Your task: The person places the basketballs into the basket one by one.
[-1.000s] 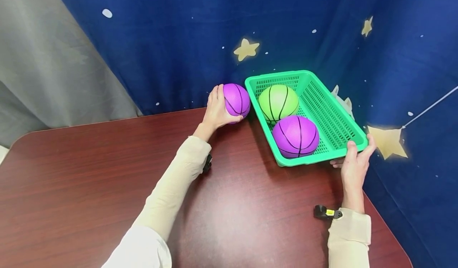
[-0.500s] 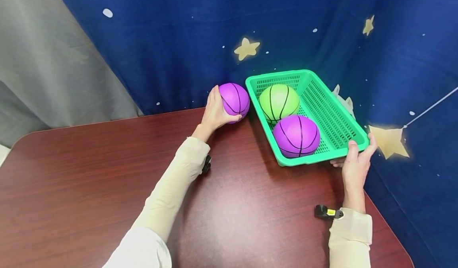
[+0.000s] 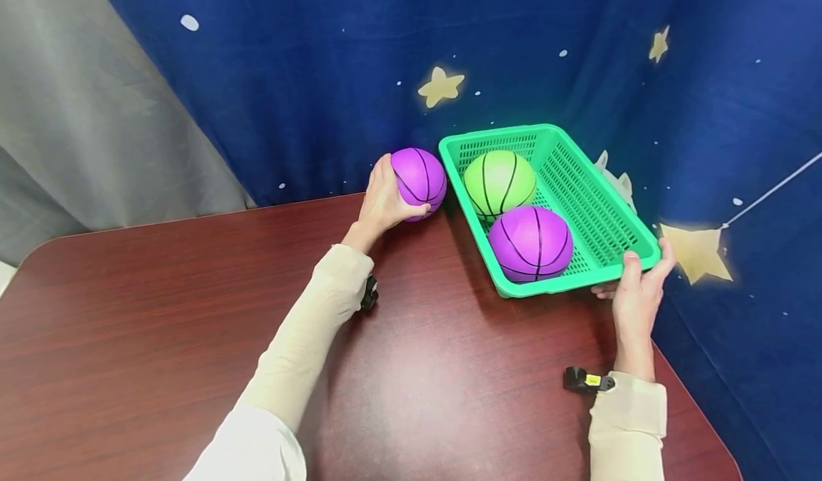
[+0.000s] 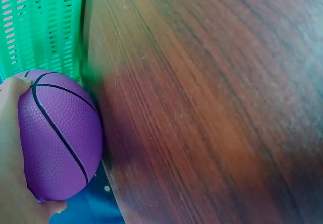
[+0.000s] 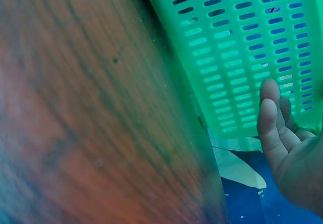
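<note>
My left hand (image 3: 384, 199) grips a small purple basketball (image 3: 420, 181) from its left side, thumb at the front and fingers over the back. In the left wrist view that purple basketball (image 4: 63, 138) sits close beside the basket's slotted wall. Just right of it stands a green plastic basket (image 3: 578, 279) holding a lime-green basketball (image 3: 497, 181) and another purple basketball (image 3: 531, 244). At the basket's near right corner, my right hand (image 3: 638, 299) holds the rim, thumb on top. The right wrist view shows fingertips (image 5: 270, 90) against the basket's outer wall (image 5: 222, 72).
A dark red-brown wooden table (image 3: 193, 324) lies under everything, its back edge close behind the held ball. A blue curtain (image 3: 308, 74) with stars hangs behind and to the right, a grey curtain (image 3: 96, 110) at the left. Both sleeves carry a black wrist device.
The left hand and its purple basketball have shifted slightly left, a little away from the basket. The right hand and the basket stay where they were.
</note>
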Demonstrator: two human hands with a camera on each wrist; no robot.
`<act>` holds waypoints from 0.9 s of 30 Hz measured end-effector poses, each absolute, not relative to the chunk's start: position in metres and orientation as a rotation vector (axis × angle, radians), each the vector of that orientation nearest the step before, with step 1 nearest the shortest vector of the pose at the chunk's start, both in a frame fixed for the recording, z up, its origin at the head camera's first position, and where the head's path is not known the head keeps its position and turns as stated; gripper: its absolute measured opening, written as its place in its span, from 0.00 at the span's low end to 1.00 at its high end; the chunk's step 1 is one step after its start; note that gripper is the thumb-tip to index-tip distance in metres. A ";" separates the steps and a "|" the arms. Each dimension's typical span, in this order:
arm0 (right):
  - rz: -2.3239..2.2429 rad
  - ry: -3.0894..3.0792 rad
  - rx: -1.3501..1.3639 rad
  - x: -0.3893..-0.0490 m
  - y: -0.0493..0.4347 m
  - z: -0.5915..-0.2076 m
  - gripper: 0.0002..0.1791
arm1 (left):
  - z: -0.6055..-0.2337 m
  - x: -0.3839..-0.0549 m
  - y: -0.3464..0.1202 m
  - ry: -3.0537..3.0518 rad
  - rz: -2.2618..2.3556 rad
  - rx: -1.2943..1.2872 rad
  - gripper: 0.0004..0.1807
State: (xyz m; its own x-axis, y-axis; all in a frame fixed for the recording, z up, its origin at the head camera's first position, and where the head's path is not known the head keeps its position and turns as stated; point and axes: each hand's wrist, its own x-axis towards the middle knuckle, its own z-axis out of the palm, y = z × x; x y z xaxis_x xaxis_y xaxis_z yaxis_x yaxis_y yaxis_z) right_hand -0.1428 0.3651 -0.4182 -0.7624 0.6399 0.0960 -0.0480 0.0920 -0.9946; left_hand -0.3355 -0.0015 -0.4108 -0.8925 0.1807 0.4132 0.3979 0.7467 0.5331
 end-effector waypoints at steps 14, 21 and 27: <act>1.696 -1.884 -0.598 -0.143 0.366 -0.416 0.27 | -0.388 -0.336 -0.013 -2.464 -0.974 -0.441 0.64; 1.697 -1.879 -0.584 -0.145 0.366 -0.416 0.28 | -0.342 -0.332 -0.021 -2.344 -0.968 -0.459 0.62; 1.707 -1.858 -0.586 -0.143 0.366 -0.417 0.28 | -0.307 -0.326 -0.009 -2.261 -1.002 -0.533 0.61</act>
